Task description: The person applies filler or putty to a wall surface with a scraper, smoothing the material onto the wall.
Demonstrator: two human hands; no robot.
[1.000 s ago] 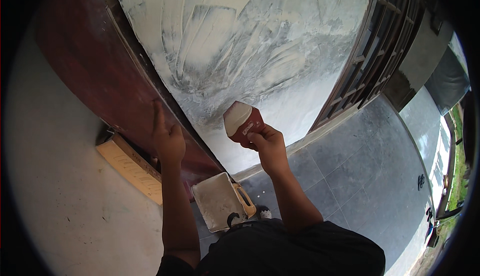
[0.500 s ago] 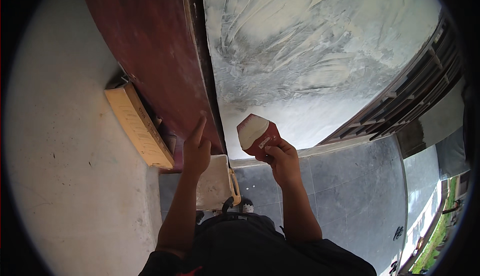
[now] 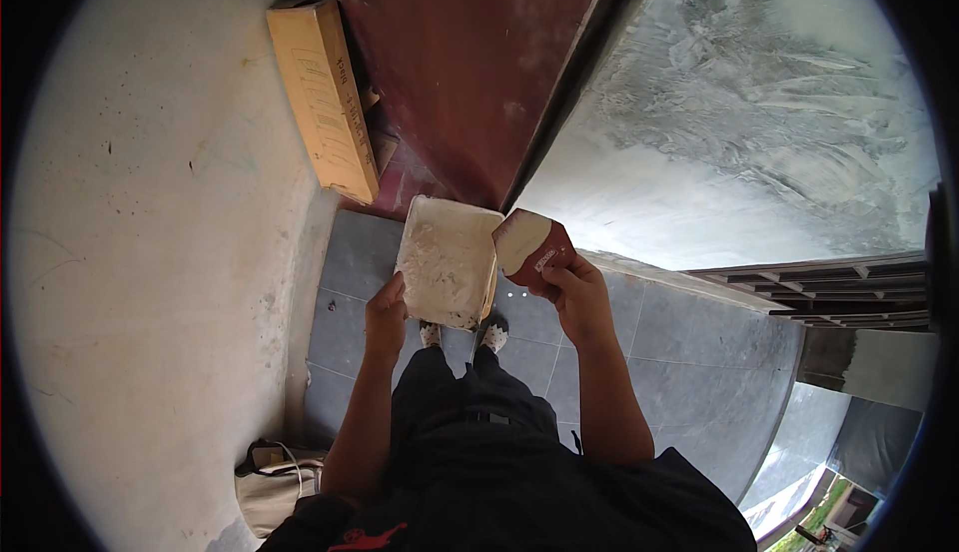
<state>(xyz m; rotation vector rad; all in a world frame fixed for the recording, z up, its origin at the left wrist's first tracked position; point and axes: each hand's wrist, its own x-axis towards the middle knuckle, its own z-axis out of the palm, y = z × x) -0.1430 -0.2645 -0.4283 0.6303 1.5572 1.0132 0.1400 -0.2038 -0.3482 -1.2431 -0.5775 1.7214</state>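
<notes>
My right hand [image 3: 582, 302] grips a flat, dark red piece of card [image 3: 549, 252] by its lower right corner, thumb on top. A cream patch that looks like putty covers the card's upper left part. My left hand [image 3: 386, 317] is mostly closed with nothing visible in it, one finger raised, by the left edge of a pale, smeared tray-like surface [image 3: 448, 252]. Whether that hand touches the edge I cannot tell. The surface stands above my feet, in front of me, and the card overlaps its right corner in the view.
Wet-looking cream smears cover the wall [image 3: 759, 132] at the right, above a dark slatted frame [image 3: 829, 287]. A dark red panel [image 3: 470, 62] stands ahead. A long cardboard box [image 3: 325, 102] leans at the left wall; a beige bag [image 3: 270, 487] sits at lower left.
My view has turned toward the floor and the smeared surface. My left hand has come down from in front of the red panel to beside that surface. The right hand still holds the card.
</notes>
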